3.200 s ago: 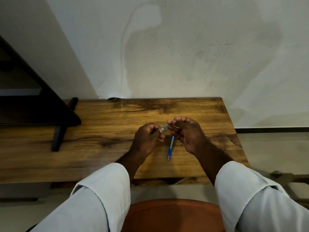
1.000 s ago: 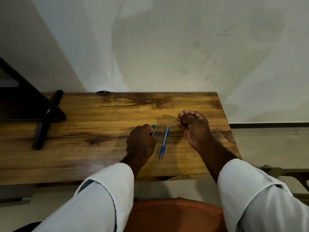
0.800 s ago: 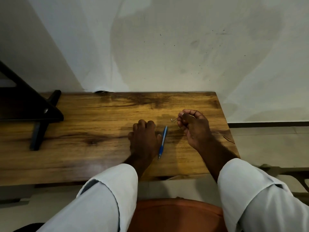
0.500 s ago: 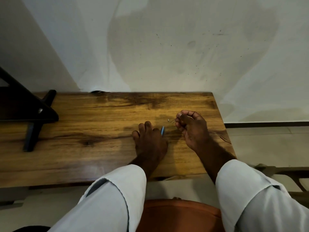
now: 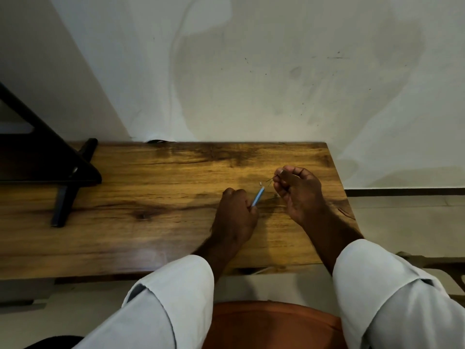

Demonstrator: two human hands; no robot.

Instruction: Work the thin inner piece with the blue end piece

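Observation:
My left hand (image 5: 235,217) grips a blue pen barrel (image 5: 258,196), whose upper end sticks out of the fist toward the far right. My right hand (image 5: 297,195) is raised a little above the wooden table (image 5: 151,197) and pinches a thin refill or spring (image 5: 270,180) between thumb and fingertips. A tiny pale piece (image 5: 260,183) lies on the wood just left of that thin part. The lower half of the pen is hidden inside my left fist.
A black stand (image 5: 63,177) with angled legs sits on the table's left end. The table backs onto a stained white wall (image 5: 251,71). An orange seat (image 5: 271,326) is below, between my white sleeves. The table's right edge is close to my right hand.
My left hand went from lying flat over the pen on the table to gripping it and lifting its end. My right hand stayed nearly still, pinching the thin part.

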